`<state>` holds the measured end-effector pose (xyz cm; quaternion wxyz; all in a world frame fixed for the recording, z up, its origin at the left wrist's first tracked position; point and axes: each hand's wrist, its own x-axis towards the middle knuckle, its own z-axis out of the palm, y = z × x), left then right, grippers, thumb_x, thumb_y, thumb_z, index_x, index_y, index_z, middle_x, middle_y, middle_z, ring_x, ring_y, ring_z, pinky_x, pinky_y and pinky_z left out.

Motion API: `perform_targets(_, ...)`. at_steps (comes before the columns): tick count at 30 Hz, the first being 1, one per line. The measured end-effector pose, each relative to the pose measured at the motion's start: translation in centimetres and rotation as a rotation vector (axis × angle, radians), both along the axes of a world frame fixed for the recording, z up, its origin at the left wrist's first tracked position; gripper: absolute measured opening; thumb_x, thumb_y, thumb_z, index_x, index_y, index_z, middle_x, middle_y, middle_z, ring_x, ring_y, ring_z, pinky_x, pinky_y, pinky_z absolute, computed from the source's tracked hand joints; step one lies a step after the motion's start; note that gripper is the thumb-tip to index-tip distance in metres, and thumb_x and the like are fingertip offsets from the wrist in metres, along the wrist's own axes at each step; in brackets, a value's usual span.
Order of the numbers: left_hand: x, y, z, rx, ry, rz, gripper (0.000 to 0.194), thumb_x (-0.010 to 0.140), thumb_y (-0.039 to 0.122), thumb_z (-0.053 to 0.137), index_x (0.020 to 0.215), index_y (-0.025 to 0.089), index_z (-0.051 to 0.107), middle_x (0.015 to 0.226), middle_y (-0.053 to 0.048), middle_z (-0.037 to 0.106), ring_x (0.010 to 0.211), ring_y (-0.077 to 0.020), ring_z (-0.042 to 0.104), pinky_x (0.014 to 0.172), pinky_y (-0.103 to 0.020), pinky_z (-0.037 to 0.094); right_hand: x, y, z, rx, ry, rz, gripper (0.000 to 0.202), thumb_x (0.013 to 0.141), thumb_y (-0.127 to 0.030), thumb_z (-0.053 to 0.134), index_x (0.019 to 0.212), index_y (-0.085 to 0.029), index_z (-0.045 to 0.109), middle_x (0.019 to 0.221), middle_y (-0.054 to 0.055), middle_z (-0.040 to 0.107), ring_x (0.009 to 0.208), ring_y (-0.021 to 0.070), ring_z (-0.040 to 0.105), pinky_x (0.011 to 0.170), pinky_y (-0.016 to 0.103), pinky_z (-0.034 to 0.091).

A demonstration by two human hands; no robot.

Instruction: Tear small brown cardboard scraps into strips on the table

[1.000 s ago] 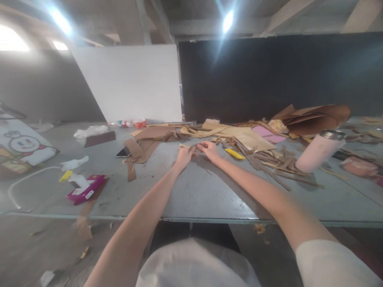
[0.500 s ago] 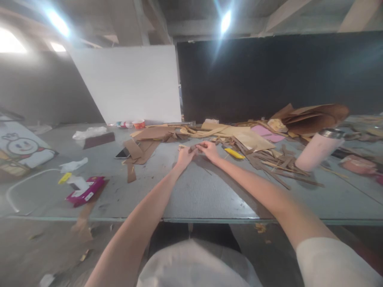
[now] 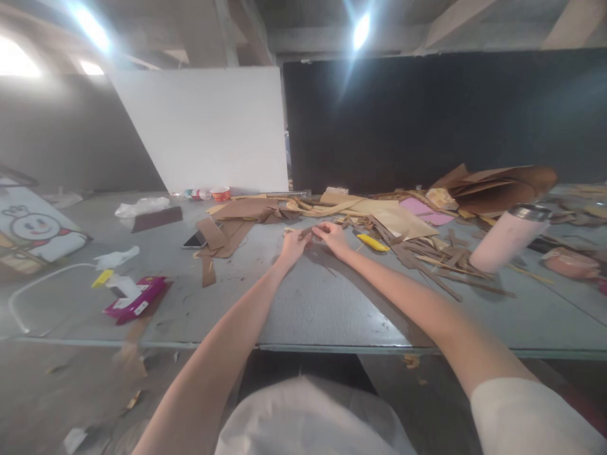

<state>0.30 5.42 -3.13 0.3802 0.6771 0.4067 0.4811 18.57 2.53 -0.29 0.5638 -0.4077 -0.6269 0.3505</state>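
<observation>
My left hand [image 3: 294, 242] and my right hand [image 3: 332, 236] meet above the grey table, fingertips pinched close together. Between them is a small brown piece [image 3: 308, 234], thin like the brown strips lying around; its exact shape is too small to make out. Both hands seem to grip it. To the right of my right hand lies a slim yellow object [image 3: 373, 242]. Beyond it spreads a heap of narrow brown strips [image 3: 441, 259]. Left of my left hand, several flat brown sheets [image 3: 232, 237] partly cover a phone [image 3: 194, 240].
A pink bottle [image 3: 507, 240] stands at the right, near a rolled brown sheet [image 3: 507, 183]. To the left are a magenta packet [image 3: 137, 300], a white cable [image 3: 28, 294] and a bag with a cartoon face [image 3: 40, 224]. The table's front edge [image 3: 332, 349] runs just before my body.
The hands stay in nearly the same place, still pinching the small brown piece. The fingers have shifted slightly, and less of the piece shows now. The view has tilted a little.
</observation>
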Motion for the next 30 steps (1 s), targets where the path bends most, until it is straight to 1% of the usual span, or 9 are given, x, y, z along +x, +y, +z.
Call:
perform_targets(5,-0.5,0.0,0.2,0.0,-0.01,0.006,0.034,0.093,0.051,0.077,0.089,0.017,0.071,0.077,-0.007,0.078,0.069,-0.0196,0.073,0.07,-0.032,0.058,-0.1,-0.6,0.4,-0.042,-0.138,-0.027,0.049,0.083,-0.068,0.075,0.078,-0.02,0.068,0.069,0.0,0.063,0.066,0.0165,0.052,0.066,0.029,0.043)
perform_targets(12,-0.3,-0.1,0.3,-0.04,-0.031,-0.038,0.035,0.094,0.051,0.077,0.088,0.017,0.07,0.073,-0.007,0.077,0.065,-0.0185,0.072,0.069,-0.03,0.058,0.0,0.0,0.2,-0.008,-0.276,-0.097,0.052,0.087,-0.068,0.069,0.066,-0.021,0.062,0.064,0.001,0.061,0.067,0.0181,0.053,0.065,0.028,0.041)
perform_targets(15,-0.3,-0.3,0.4,-0.026,-0.031,-0.029,0.034,0.099,0.049,0.07,0.086,0.018,0.069,0.074,-0.008,0.077,0.066,-0.0186,0.072,0.069,-0.03,0.058,0.1,0.2,-0.1,-0.004,-0.264,-0.076,0.05,0.09,-0.065,0.066,0.067,-0.021,0.064,0.064,0.002,0.062,0.065,0.0185,0.055,0.066,0.029,0.042)
perform_targets(19,-0.4,-0.5,0.6,0.037,0.043,0.057,0.034,0.104,0.044,0.061,0.082,0.019,0.069,0.072,-0.006,0.076,0.065,-0.0192,0.071,0.069,-0.029,0.056,0.0,0.1,-0.2,0.029,-0.22,-0.027,0.048,0.094,-0.064,0.061,0.07,-0.022,0.067,0.064,0.002,0.063,0.066,0.0196,0.057,0.068,0.03,0.045)
perform_targets(22,-0.5,-0.6,0.8,0.077,0.155,0.098,0.033,0.105,0.039,0.059,0.081,0.02,0.069,0.072,-0.005,0.077,0.067,-0.0201,0.072,0.073,-0.03,0.057,-0.1,0.4,-0.4,0.067,-0.19,-0.09,0.041,0.093,-0.06,0.064,0.078,-0.022,0.069,0.07,0.004,0.068,0.071,0.0213,0.061,0.073,0.031,0.048)
perform_targets(24,-0.5,-0.8,0.9,0.116,0.245,0.118,0.034,0.107,0.036,0.056,0.081,0.02,0.07,0.073,-0.006,0.077,0.073,-0.0219,0.074,0.08,-0.032,0.058,0.0,0.8,-0.6,0.088,-0.206,-0.142,0.034,0.092,-0.055,0.066,0.086,-0.022,0.072,0.076,0.004,0.073,0.075,0.0223,0.065,0.076,0.032,0.05)
perform_targets(26,-0.5,-1.0,1.0,0.169,0.364,0.148,0.034,0.109,0.032,0.052,0.084,0.019,0.072,0.079,-0.009,0.079,0.084,-0.0249,0.076,0.091,-0.036,0.058,0.3,1.4,-0.8,0.099,-0.279,-0.176,0.028,0.093,-0.048,0.067,0.086,-0.021,0.073,0.083,0.006,0.077,0.08,0.023,0.068,0.079,0.032,0.051)
perform_targets(29,-0.3,-1.4,1.2,0.286,0.565,0.207,0.024,0.106,0.023,0.055,0.112,0.014,0.077,0.105,-0.016,0.081,0.11,-0.0313,0.075,0.108,-0.045,0.053,1.4,2.3,-1.0,0.063,-0.493,-0.236,0.021,0.094,-0.036,0.07,0.08,-0.021,0.072,0.088,0.008,0.079,0.084,0.0229,0.07,0.08,0.031,0.05)
perform_targets(30,-0.3,-1.6,1.2,0.319,0.611,0.219,0.027,0.103,0.02,0.058,0.123,0.013,0.074,0.116,-0.019,0.08,0.12,-0.0333,0.072,0.113,-0.048,0.05,1.8,2.5,-1.0,0.053,-0.576,-0.25,0.018,0.093,-0.033,0.071,0.081,-0.02,0.074,0.09,0.008,0.08,0.085,0.0226,0.07,0.081,0.031,0.049)
